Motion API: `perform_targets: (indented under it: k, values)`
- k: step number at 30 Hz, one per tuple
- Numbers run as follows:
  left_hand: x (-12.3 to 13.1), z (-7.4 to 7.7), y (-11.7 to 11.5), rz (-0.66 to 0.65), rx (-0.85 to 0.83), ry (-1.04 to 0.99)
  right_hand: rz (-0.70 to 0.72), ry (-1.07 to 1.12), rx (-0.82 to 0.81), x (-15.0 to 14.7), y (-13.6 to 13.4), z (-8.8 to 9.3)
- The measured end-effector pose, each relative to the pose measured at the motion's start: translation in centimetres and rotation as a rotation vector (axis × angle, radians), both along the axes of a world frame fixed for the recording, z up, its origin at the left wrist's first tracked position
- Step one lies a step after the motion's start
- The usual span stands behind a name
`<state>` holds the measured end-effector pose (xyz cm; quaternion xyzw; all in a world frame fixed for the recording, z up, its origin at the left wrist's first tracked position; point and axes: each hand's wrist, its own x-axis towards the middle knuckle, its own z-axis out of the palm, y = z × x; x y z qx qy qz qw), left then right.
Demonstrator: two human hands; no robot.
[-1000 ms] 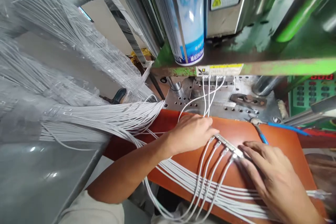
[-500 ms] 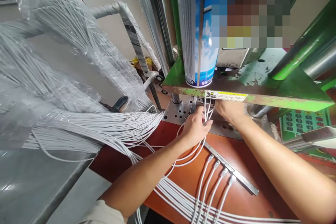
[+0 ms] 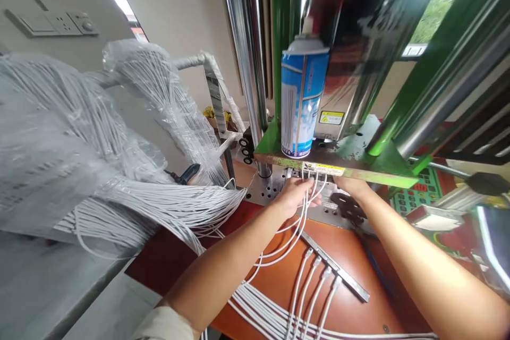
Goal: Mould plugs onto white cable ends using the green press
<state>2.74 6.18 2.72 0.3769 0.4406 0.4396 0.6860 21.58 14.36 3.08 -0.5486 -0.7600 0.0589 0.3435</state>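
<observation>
My left hand (image 3: 297, 196) is closed around several thin white cables (image 3: 306, 207), just below the front edge of a green machine plate (image 3: 274, 162). The cables fan out upward and pass under that edge, where their ends are hidden. My right hand (image 3: 350, 186) reaches under the same plate to the right of the cables; its fingers are out of sight. A metal bar (image 3: 338, 268) lies slanted on the orange-brown work surface (image 3: 358, 247), with white cables ending in clear plugs (image 3: 325, 272) set along it.
A blue spray can (image 3: 300, 101) stands on the green plate between steel columns. Large bundles of white cable in plastic wrap (image 3: 159, 85) hang at the left. More cables (image 3: 258, 297) cross the front surface. A green control panel (image 3: 418, 191) is at the right.
The view has tilted up and moved back, showing the whole can. The cables at my left hand are more spread out under the plate edge. My right hand stays beneath the plate.
</observation>
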Motion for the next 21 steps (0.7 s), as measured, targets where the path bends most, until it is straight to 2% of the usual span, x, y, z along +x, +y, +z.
perform_targets:
  k: [4, 7, 10, 13, 15, 17, 19, 21]
  values:
    - [-0.1, 2.3, 0.2, 0.025, 0.0, -0.059, -0.039, 0.091, 0.028, -0.8, -0.4, 0.4]
    - [-0.8, 3.9, -1.1, -0.042, -0.025, -0.098, -0.061, 0.171, 0.056, -0.7, -2.9, -0.2]
    - [-1.2, 4.4, -5.1, -0.201, -0.06, -0.135, -0.063, 0.236, 0.076, -0.1, -7.8, -1.3]
    - [-0.9, 3.8, -10.8, -0.311, -0.053, -0.149, -0.047, 0.242, 0.072, 0.5, -13.2, -2.6]
    - [-0.4, 3.2, -14.4, -0.272, -0.04, -0.127, -0.075, 0.226, 0.073, 0.7, -16.0, -3.4]
    - [-0.1, 2.8, -16.9, -0.208, -0.011, -0.093, -0.114, 0.209, 0.056, 0.8, -17.8, -4.0]
    - [-0.3, 2.8, -18.3, -0.188, 0.038, -0.036, -0.128, 0.195, 0.006, 0.9, -18.7, -4.4]
    - [-0.9, 3.0, -18.6, -0.214, 0.093, 0.034, -0.11, 0.186, -0.057, 1.2, -19.3, -4.6]
